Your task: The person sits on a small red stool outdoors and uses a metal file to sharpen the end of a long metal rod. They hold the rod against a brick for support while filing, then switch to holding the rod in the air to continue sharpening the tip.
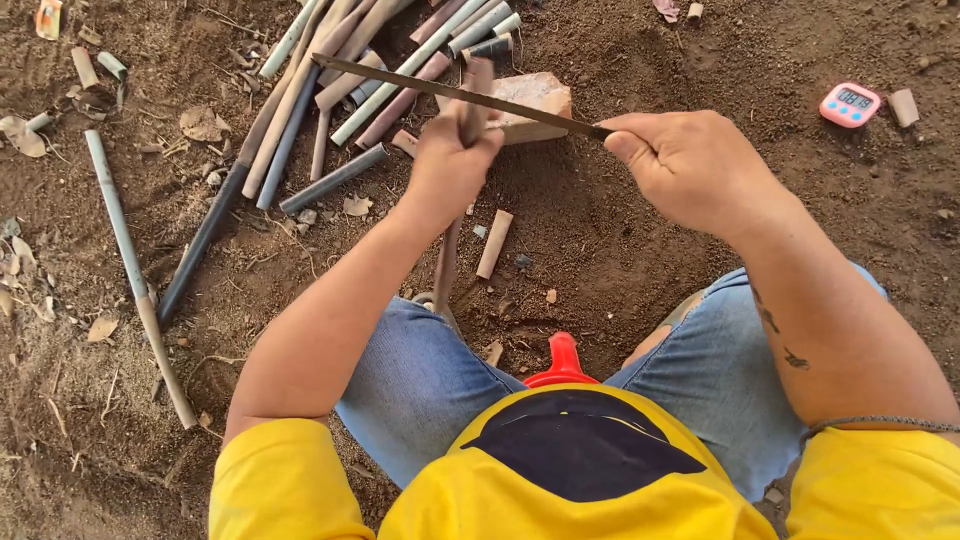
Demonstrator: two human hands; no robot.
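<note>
Left hand (448, 165) is closed around a brown pipe (447, 262) held upright over the dirt ground (600, 240). Right hand (680, 165) is closed on one end of a thin saw blade (450, 93) – laid across the pipe's top, just before a brick (530, 100) and a pile of pipes (340, 90).

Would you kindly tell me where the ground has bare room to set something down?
Bare dirt lies right of the brick, between the right hand and the pink timer. Another patch lies bottom left, beside the long pipe. It is crowded top centre, where the pile of pipes lies by the left hand.
</note>
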